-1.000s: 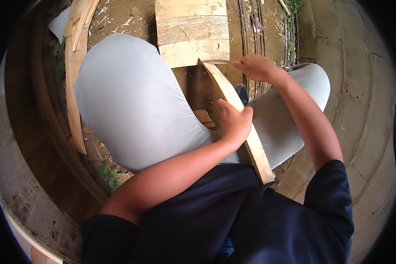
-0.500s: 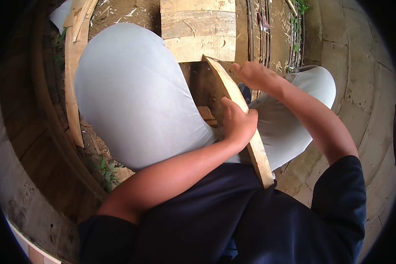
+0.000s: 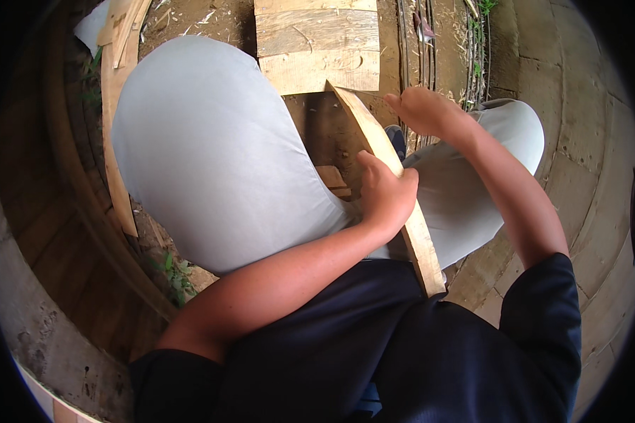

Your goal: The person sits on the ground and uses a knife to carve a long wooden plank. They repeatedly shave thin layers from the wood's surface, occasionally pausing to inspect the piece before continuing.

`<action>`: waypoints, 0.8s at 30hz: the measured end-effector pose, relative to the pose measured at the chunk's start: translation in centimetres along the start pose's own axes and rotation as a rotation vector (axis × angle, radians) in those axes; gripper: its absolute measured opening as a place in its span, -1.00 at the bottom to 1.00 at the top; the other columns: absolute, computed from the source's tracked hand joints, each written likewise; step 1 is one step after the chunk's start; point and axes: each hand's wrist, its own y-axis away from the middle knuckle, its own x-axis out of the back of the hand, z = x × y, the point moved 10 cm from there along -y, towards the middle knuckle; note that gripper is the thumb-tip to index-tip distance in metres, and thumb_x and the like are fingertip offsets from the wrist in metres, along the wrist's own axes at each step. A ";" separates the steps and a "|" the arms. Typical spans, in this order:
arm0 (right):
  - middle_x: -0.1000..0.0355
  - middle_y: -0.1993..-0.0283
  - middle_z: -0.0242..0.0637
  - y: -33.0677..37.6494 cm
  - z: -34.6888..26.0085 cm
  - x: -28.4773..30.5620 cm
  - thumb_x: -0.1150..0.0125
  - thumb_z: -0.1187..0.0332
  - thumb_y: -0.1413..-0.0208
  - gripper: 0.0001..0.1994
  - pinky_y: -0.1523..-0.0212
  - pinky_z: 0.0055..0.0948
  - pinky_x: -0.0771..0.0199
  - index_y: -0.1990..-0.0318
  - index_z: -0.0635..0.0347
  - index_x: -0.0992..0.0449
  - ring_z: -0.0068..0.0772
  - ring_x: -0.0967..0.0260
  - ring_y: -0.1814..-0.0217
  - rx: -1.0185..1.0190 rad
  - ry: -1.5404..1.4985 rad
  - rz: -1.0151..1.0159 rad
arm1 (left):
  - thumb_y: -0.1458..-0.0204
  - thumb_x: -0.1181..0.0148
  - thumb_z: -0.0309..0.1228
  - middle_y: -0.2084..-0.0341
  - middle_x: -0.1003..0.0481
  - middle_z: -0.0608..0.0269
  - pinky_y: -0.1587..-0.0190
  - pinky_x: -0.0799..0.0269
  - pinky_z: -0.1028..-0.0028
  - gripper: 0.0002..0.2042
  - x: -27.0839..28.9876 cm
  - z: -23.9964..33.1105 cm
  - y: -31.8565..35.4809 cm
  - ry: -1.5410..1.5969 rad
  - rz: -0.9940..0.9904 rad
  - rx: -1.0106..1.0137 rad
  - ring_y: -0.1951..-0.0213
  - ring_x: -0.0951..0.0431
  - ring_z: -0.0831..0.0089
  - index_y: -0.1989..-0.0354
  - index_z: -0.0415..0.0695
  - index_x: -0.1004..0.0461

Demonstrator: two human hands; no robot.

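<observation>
A long pale wooden plank leans at a slant between my knees, its top end against a wooden board on the ground. My left hand is wrapped around the plank's middle. My right hand hovers just right of the plank's upper part, fingers curled toward it. Whether it holds anything is hidden. Light grey trousers cover both my legs.
Another thin plank lies along the dirt to the left of my knee. A small wooden block and a dark shoe sit between my legs. Stone paving runs on the right, and a wooden wall curves at left.
My right hand has drawn slightly away to the right of the plank's upper edge. My left hand keeps its grip on the plank.
</observation>
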 end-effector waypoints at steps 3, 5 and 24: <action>-0.52 0.30 0.24 0.3 -0.2 -0.7 0.28 -0.02 -0.41 -0.40 0.00 0.09 -0.46 0.24 0.38 -0.55 0.29 -0.49 0.16 -0.011 0.005 0.030 | 0.02 -0.17 -0.39 0.17 -0.45 -0.34 0.04 -0.44 0.01 -0.54 0.1 0.0 0.3 -0.035 0.022 0.013 0.14 -0.54 -0.22 0.08 -0.31 -0.05; -0.52 0.32 0.23 0.4 -0.5 -0.9 0.28 0.00 -0.42 -0.42 0.01 0.10 -0.47 0.25 0.37 -0.54 0.29 -0.50 0.16 -0.111 -0.093 -0.019 | 0.02 -0.17 -0.39 0.17 -0.45 -0.33 0.04 -0.45 0.01 -0.54 0.0 0.0 0.2 -0.045 0.012 0.024 0.13 -0.54 -0.23 0.07 -0.30 -0.05; -0.52 0.12 0.24 -3.3 -2.2 -2.0 0.26 0.11 -0.41 -0.48 0.06 0.06 -0.45 0.18 0.42 -0.55 0.27 -0.49 0.09 0.134 0.001 -0.062 | 0.06 -0.18 -0.38 0.22 -0.42 -0.41 0.00 -0.41 0.06 -0.50 -0.4 -0.2 -0.1 -0.027 0.028 -0.062 0.12 -0.54 -0.19 0.08 -0.45 -0.11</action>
